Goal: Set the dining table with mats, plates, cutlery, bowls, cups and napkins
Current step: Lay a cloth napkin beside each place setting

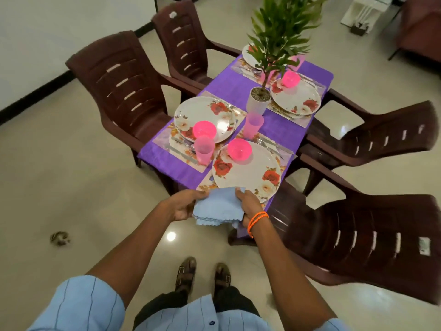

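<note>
Both hands hold a stack of light blue napkins (218, 206) at the near end of the table with the purple cloth (281, 130). My left hand (185, 205) grips the stack's left side and my right hand (248, 204) grips its right side, just in front of the nearest floral plate (248, 174). That plate carries a pink bowl (239, 149). A second plate (205, 115) to the left holds another pink bowl (204, 130). Two pink cups (203, 149) (254, 124) stand between the settings. Cutlery (268, 144) lies on the floral mats (182, 151).
A potted plant (261, 96) stands mid-table, with two more plates (297, 99) (250, 54) and a pink bowl (290, 78) behind it. Brown plastic chairs (124, 91) (372, 237) flank both sides. A small object (59, 238) lies on the tiled floor at left.
</note>
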